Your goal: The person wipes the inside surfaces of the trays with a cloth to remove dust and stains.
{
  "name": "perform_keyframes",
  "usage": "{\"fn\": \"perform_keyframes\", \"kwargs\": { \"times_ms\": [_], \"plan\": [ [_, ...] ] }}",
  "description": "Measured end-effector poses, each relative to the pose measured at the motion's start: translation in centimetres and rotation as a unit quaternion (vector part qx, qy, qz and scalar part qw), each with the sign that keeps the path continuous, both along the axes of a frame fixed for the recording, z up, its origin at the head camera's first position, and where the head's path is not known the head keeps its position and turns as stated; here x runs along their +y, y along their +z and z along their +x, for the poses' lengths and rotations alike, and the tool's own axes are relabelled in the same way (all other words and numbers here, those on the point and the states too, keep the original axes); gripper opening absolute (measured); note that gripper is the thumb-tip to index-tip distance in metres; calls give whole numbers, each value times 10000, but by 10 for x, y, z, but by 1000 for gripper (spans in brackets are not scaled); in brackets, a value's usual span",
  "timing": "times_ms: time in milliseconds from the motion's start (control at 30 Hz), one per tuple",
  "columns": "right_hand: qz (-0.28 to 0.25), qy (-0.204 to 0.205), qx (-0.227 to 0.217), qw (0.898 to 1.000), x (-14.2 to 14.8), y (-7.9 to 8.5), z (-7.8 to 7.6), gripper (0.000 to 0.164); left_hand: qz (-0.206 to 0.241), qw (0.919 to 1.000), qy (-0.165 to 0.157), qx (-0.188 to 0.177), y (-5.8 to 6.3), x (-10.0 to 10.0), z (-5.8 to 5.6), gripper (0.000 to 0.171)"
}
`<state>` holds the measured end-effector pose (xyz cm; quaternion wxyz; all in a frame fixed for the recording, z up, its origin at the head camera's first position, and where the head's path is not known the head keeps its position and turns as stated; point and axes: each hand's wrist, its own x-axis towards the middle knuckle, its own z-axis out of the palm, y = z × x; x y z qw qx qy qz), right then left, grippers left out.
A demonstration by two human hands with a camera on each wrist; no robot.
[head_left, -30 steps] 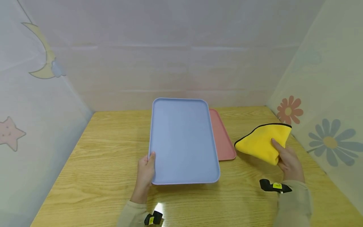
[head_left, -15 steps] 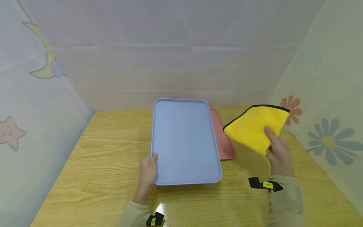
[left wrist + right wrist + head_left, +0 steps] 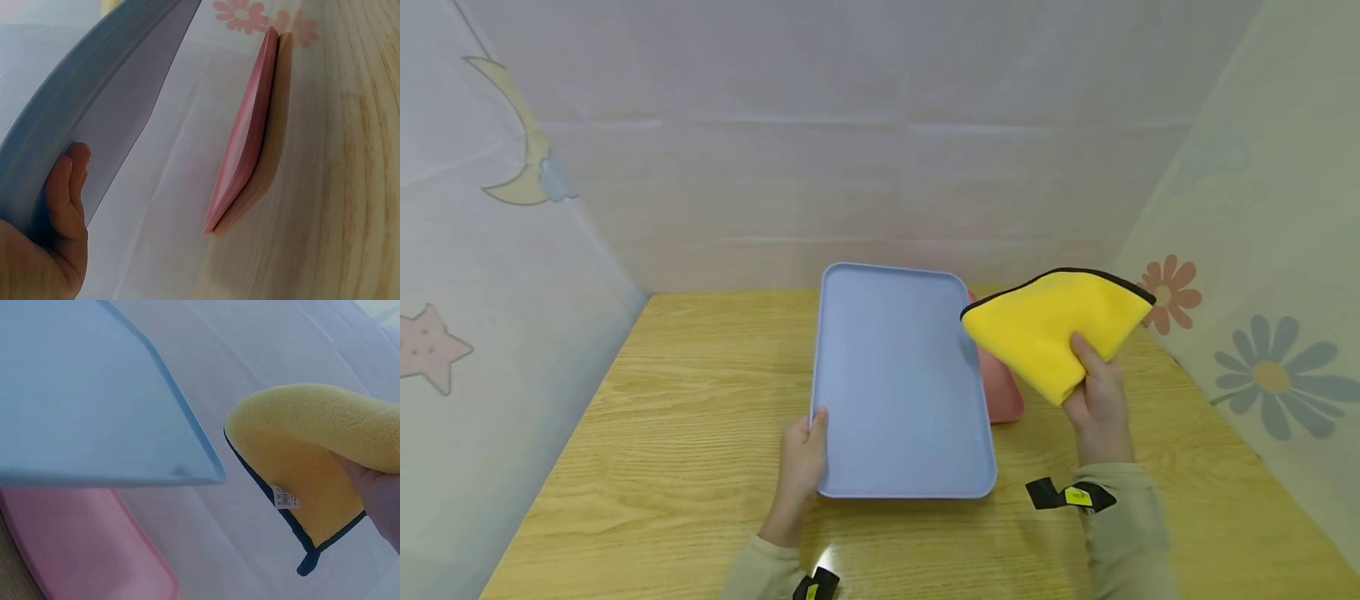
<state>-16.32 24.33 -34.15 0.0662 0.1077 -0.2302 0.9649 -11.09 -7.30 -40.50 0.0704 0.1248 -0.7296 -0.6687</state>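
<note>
My left hand (image 3: 802,454) grips the left edge of a blue tray (image 3: 902,383), thumb on its inner face and fingers curled behind it, as the left wrist view shows. The tray is raised off the table and tilted toward the head camera. A folded yellow cloth (image 3: 1052,325) with black edging is pinched in my right hand (image 3: 1101,400), thumb on top. Its left corner overlaps the tray's right edge in the head view. From the right wrist, the cloth (image 3: 300,469) shows a small white label, and a gap separates it from the tray (image 3: 112,394).
Behind the blue tray lies a pink tray (image 3: 1002,392) on the wooden table (image 3: 685,417), mostly hidden in the head view. Pale sheets printed with a moon (image 3: 512,133), a star and flowers (image 3: 1272,377) enclose the table at the back and sides.
My right hand has lifted the yellow cloth and carried it left to the tray's right edge. My left hand and the blue tray have shifted slightly right; less of the pink tray shows.
</note>
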Motion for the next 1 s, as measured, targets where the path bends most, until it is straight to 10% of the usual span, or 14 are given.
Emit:
{"fn": "perform_keyframes", "kwargs": {
  "times_ms": [333, 733, 867, 1000],
  "plan": [
    [1046, -481, 21, 9933, -28, 12, -1, 21, -68, 9998, -89, 173, -2, 6, 3, 31],
    [2994, -1005, -265, 9485, -56, 23, -9, 14, -175, 9993, -173, 273, -2, 14, 7, 30],
    [3580, -1135, -389, 9260, -67, 27, -11, 14, -202, 9993, -222, 240, -4, 17, 7, 30],
    [4490, -1388, -286, 8822, -77, 30, -16, 12, -264, 9990, -278, 226, -3, 20, 8, 31]
  ]
}}
